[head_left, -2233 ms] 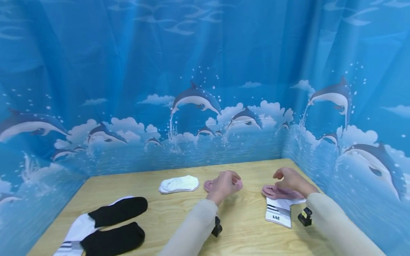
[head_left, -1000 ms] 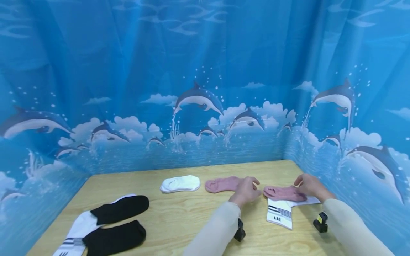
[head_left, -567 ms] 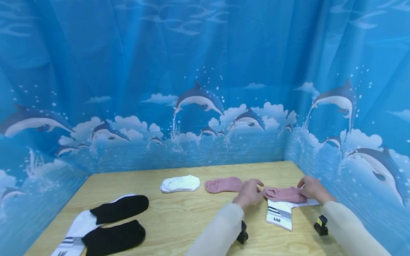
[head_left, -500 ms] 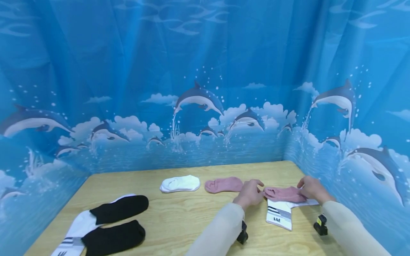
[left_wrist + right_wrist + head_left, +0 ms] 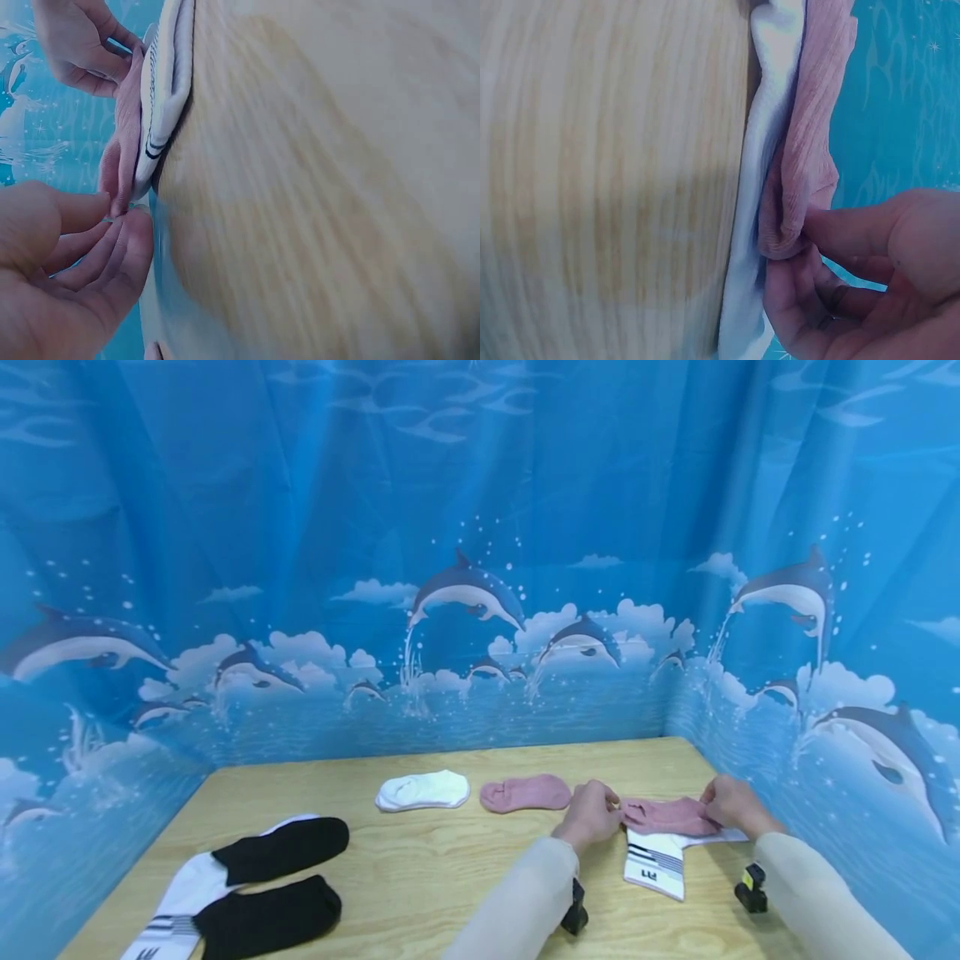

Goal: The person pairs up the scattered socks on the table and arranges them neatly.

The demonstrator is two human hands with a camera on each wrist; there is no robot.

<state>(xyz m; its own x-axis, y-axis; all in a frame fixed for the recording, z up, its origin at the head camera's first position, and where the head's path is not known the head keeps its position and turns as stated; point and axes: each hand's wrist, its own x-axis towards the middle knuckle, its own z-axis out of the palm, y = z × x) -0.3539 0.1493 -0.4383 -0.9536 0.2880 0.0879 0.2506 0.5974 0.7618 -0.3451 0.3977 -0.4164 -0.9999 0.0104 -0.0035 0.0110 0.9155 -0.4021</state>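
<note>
A pink ankle sock lies over a white striped sock at the right of the table. My left hand pinches the pink sock's left end between thumb and fingertips, as the left wrist view shows at the sock's edge. At the opposite end my right hand pinches it too; in the right wrist view the thumb and fingers close on the pink fabric. The white sock runs beneath it on the wood.
A second pink ankle sock lies just left of my left hand, with white ankle socks beyond it. Black-footed white socks lie at the front left. A blue dolphin curtain borders the wooden table.
My left hand has moved right from the other pink sock and taken hold of this one's left end. My right hand has shifted right to the far end and pinches it.
</note>
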